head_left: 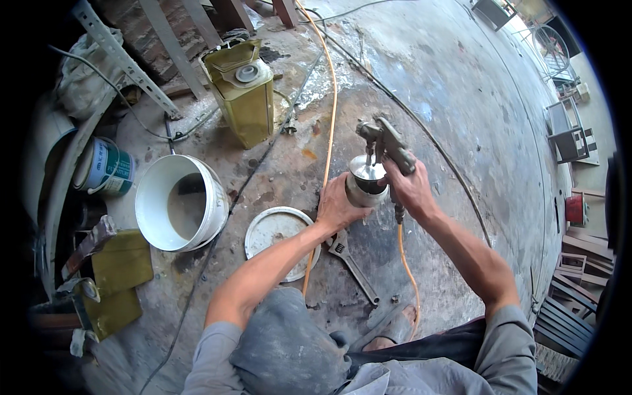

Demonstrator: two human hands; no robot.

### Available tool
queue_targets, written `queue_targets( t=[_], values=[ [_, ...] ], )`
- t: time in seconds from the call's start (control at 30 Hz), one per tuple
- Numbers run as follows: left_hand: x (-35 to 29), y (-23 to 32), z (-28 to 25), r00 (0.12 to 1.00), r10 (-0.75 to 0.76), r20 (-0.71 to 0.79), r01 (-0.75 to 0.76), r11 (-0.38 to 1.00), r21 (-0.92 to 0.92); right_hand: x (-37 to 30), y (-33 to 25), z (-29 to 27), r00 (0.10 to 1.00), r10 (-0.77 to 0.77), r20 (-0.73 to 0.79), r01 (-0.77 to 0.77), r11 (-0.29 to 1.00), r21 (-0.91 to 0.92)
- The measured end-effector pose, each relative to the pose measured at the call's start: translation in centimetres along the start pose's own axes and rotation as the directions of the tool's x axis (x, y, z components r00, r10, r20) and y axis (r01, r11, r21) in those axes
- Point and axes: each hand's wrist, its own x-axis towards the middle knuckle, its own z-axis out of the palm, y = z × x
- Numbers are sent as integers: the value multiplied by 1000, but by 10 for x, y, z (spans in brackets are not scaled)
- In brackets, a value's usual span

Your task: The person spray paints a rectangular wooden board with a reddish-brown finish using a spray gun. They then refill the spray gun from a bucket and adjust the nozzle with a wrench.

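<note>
Near the centre of the frame, a person held a spray gun [394,139] above its cup [361,195]. The right hand [411,192] was closed around the gun, with the fingers curled on it; the left hand [340,203] was wrapped around the left side of the cup, partly open to the cup's width. The gun's silver lid [364,166] sat over the cup's mouth, with a dark band showing below it; whether the two touched could not be told. A hose [405,253], orange, ran down from a fitting just below the right hand. Another orange stretch came from the top of the frame and passed under the left forearm. Below the hands lay a wrench [356,270], beside a round white cover [266,232] that the left forearm partly hid. At centre left stood a white bucket [218,209], its inside stained grey-brown, and at upper left a tall yellow-green can [249,108]. A blue and green tin [118,170] lay tilted near the left edge. Dark bars [565,315] were piled at lower right, and a sandalled foot [395,329] rested below the wrench.
</note>
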Motion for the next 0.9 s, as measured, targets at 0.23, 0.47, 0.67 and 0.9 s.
queue_targets(
  t=[0.23, 0.47, 0.67, 0.9],
  values=[
    [5, 14, -1, 997, -78, -12, 77, 996, -42, -19, 38, 7, 967, -220, -129, 229, 972, 58],
    [25, 12, -7, 989, -114, 96, 121, 990, -71, 7, 27, 3, 1000, -12, -16, 16, 968, 250],
    [56, 6, -14, 935, -195, 298, 242, 962, -129, 43, 10, -1, 987, 156, -32, -147, 970, 192],
    [66, -7, -13, 926, -155, 345, 258, 925, -278, 62, 14, 15, 953, 255, -162, -208, 942, 262]
  ],
)
